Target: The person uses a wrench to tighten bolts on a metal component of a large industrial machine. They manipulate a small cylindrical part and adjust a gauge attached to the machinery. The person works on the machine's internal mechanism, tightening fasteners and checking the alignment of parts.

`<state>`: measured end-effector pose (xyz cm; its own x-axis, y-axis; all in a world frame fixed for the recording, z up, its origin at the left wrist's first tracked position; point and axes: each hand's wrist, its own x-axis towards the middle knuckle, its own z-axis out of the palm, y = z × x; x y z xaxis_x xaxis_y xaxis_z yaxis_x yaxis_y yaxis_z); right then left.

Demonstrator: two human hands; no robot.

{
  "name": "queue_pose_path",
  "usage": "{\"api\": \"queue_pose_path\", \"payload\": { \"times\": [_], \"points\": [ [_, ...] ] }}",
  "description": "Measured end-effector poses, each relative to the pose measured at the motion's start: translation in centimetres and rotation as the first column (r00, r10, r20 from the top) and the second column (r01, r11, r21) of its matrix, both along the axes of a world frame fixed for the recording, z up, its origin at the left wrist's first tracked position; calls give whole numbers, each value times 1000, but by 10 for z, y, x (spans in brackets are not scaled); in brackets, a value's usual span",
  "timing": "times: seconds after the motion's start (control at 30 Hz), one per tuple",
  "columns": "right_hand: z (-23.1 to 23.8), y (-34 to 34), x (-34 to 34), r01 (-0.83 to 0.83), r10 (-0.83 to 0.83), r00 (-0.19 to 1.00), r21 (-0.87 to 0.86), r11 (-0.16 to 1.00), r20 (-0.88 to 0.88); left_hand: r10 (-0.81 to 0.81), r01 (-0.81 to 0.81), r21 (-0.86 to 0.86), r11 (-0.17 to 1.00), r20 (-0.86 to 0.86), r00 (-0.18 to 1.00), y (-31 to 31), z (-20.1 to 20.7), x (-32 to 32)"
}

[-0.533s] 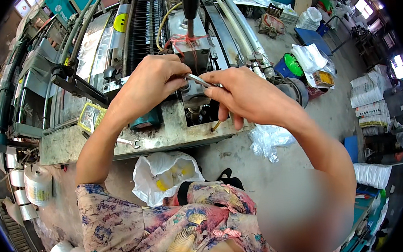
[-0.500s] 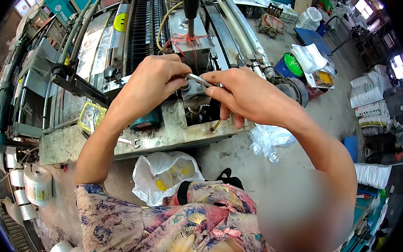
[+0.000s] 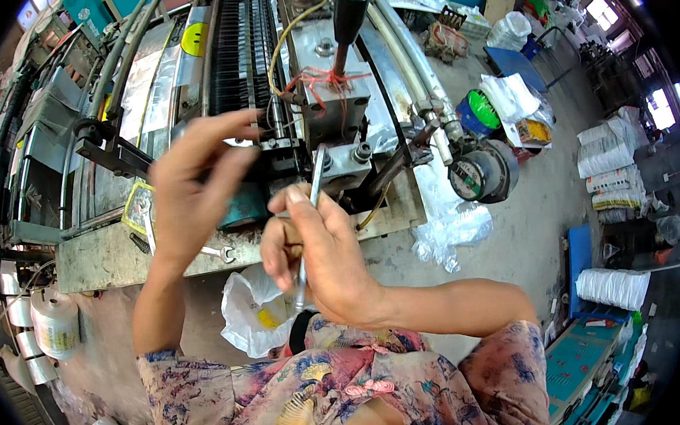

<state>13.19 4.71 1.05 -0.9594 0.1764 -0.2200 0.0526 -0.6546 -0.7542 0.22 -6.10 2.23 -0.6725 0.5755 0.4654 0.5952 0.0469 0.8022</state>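
Note:
My right hand (image 3: 330, 253) is closed around a slim silver metal bar (image 3: 318, 179), whose exact kind I cannot make out. The bar's upper end reaches a metal block with bolts (image 3: 344, 166) at the machine's front; whether it touches a bolt I cannot tell. Its lower end sticks out below my fist. To the left, my left hand (image 3: 194, 188) is raised over the machine's edge, blurred, with fingers apart and nothing visible in them. Behind the block stands a black-handled lever (image 3: 349, 16) with red string tied round its base.
On the machine's front ledge (image 3: 97, 267) lie a wrench (image 3: 217, 254) and a yellow tray (image 3: 136, 198) with another wrench. A white plastic bag (image 3: 245, 320) sits on the floor below. A round gauge-like part (image 3: 473, 176) juts out at right. White film rolls (image 3: 55, 319) stand at left.
My left hand has let go of the bar and moved left, fingers spreading. My right hand has come down and left, turning the bar more upright.

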Motion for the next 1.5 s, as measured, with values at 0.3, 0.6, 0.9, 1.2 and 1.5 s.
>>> {"api": "queue_pose_path", "payload": {
  "times": [0.3,0.6,0.9,1.2,1.5],
  "points": [
    [-23,-32,-34,194,-173,946,52,980,-274,82,-53,232,971,-118,990,-2,19,22],
    [-26,-30,-33,228,-202,915,34,973,-350,33,-38,-36,999,-120,992,12,29,21],
    [-69,-16,-32,497,4,717,515,698,-697,165,-432,-279,858,-646,745,13,15,104],
    [-75,44,40,-415,503,855,414,810,-126,531,-693,131,709,-746,402,17,-37,73],
    [-63,47,58,-345,460,882,519,782,-107,331,-641,-301,706,-660,674,-2,-22,36]
  ]
}}
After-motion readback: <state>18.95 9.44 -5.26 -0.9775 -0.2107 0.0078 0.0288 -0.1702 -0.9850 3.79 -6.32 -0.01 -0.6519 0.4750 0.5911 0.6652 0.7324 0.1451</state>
